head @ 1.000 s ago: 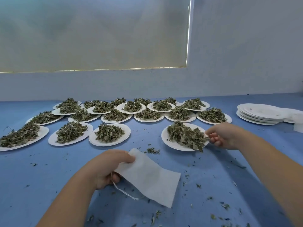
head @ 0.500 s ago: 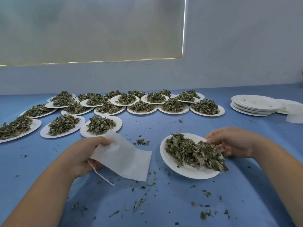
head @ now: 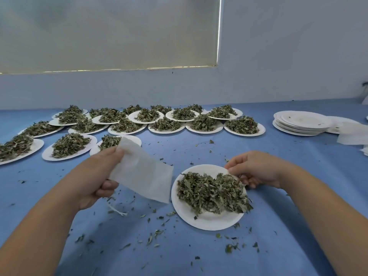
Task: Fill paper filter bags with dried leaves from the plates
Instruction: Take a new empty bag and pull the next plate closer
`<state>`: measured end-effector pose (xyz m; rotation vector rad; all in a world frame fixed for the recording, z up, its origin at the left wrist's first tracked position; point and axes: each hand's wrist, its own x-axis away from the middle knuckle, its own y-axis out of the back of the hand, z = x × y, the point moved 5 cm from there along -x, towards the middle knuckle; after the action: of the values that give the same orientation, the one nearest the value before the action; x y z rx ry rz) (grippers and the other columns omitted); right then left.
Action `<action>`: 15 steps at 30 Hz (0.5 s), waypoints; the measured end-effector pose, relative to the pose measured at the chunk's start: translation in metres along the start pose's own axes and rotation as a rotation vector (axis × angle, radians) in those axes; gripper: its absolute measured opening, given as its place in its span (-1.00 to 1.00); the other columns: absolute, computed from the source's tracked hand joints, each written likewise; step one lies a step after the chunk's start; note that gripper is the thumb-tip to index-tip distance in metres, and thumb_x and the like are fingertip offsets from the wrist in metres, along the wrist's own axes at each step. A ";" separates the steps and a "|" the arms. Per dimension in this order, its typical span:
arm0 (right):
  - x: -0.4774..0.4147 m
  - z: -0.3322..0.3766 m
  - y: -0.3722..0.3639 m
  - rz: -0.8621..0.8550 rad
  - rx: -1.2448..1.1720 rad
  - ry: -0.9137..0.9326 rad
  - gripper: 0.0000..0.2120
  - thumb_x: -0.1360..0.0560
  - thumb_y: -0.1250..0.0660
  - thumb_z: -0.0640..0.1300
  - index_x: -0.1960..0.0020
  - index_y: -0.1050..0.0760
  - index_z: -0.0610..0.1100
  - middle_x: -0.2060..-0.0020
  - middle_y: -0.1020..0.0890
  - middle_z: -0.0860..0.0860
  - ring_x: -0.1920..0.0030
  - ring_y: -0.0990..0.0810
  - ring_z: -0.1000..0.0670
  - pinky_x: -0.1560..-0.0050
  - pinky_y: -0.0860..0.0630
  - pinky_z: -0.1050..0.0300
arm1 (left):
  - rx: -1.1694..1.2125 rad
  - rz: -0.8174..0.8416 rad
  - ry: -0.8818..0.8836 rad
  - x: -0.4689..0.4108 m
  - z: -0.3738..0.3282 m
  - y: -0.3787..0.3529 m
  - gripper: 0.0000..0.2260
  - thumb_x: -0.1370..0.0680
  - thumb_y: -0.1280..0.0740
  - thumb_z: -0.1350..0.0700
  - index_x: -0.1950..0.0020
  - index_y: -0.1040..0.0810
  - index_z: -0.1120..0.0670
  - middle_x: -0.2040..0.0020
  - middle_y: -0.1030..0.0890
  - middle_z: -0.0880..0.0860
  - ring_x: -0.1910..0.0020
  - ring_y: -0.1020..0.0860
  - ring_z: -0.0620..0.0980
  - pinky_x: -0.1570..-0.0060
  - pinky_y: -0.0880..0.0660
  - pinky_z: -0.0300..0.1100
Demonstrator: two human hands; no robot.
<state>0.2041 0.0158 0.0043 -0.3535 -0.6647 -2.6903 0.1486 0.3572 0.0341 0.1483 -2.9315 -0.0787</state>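
My left hand (head: 97, 176) grips a white paper filter bag (head: 143, 172) by one end, lifted off the blue table; its drawstring (head: 117, 211) dangles below. Just right of the bag sits a white paper plate (head: 207, 220) heaped with dried green leaves (head: 211, 192). My right hand (head: 254, 170) is at that plate's far right rim, fingers curled over the edge of the plate and the leaves.
Several more leaf-filled plates (head: 127, 126) stand in rows across the back and left. A stack of empty plates (head: 300, 122) and loose white bags (head: 352, 138) lie at the right. Leaf crumbs litter the blue table (head: 199, 251). A wall rises behind.
The right hand has pulled the leaf plate toward me from beside the rows. The left hand has raised the bag off the table and brought it nearer the plate.
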 end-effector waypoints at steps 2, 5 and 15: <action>0.003 0.004 -0.003 -0.012 0.044 0.030 -0.88 -0.51 -0.34 -0.25 0.00 -0.64 -0.16 0.46 -0.54 0.01 0.50 -0.42 0.10 0.52 -0.37 0.25 | 0.025 -0.067 -0.050 0.001 -0.008 0.003 -0.85 -0.65 -0.19 -0.03 -0.10 -0.54 -0.09 0.32 -0.39 0.05 0.61 -0.20 -0.13 0.67 -0.15 -0.36; 0.006 0.009 -0.007 -0.024 0.142 0.069 -0.86 -0.50 -0.37 -0.19 0.01 -0.66 -0.04 0.46 -0.57 0.08 0.48 -0.40 0.10 0.49 -0.33 0.24 | -0.038 -0.170 -0.158 0.001 -0.024 0.001 -0.82 -0.65 -0.18 -0.07 -0.13 -0.55 -0.12 0.29 -0.36 0.04 0.55 -0.24 -0.09 0.62 -0.21 -0.31; 0.002 0.014 -0.014 -0.152 0.205 0.168 -0.90 -0.49 -0.38 -0.13 0.07 -0.65 0.02 0.28 -0.62 0.05 0.53 -0.40 0.16 0.48 -0.35 0.29 | -0.667 -0.441 -0.636 -0.006 -0.057 -0.060 -0.72 -0.62 -0.12 0.02 0.22 -0.40 0.13 0.36 -0.40 0.04 0.41 -0.34 0.00 0.44 -0.27 -0.16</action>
<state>0.1989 0.0336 0.0119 -0.0246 -0.9387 -2.7201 0.1718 0.2962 0.0849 0.7699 -3.1836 -1.3667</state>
